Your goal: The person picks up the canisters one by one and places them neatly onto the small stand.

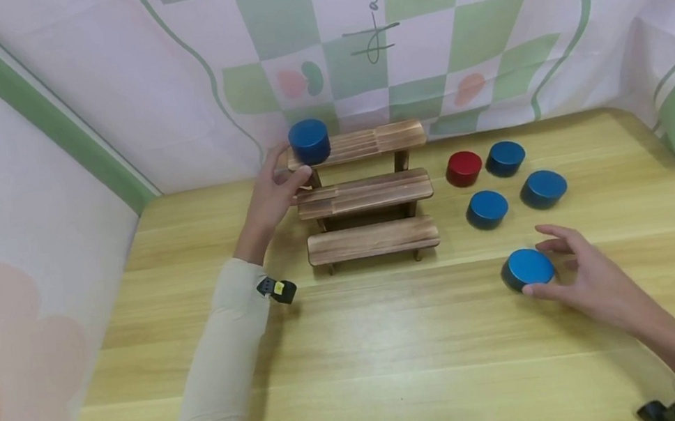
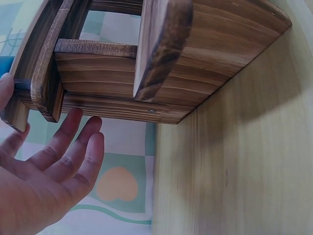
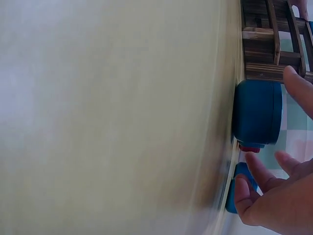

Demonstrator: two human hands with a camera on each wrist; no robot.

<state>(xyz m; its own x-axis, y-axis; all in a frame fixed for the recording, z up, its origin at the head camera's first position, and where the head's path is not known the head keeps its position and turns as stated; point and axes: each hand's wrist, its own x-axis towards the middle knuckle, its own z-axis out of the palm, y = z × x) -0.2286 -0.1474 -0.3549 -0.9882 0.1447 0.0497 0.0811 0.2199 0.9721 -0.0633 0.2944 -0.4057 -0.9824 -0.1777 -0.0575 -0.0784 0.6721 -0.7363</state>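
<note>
My left hand (image 1: 268,198), fingers loose at ten o'clock, is beside the blue cylinder (image 1: 309,142) atop the wooden stand (image 1: 373,192). My right hand (image 1: 589,278), at four, spreads without grip around a nearer blue cylinder (image 1: 528,268). At three stand a red cylinder (image 1: 464,168) and three blue ones (image 1: 487,210). I judge: taking this nearer one; next needs a pinch.

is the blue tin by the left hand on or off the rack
On the wooden rack: the blue tin stands on its top shelf, at the left end.
</note>
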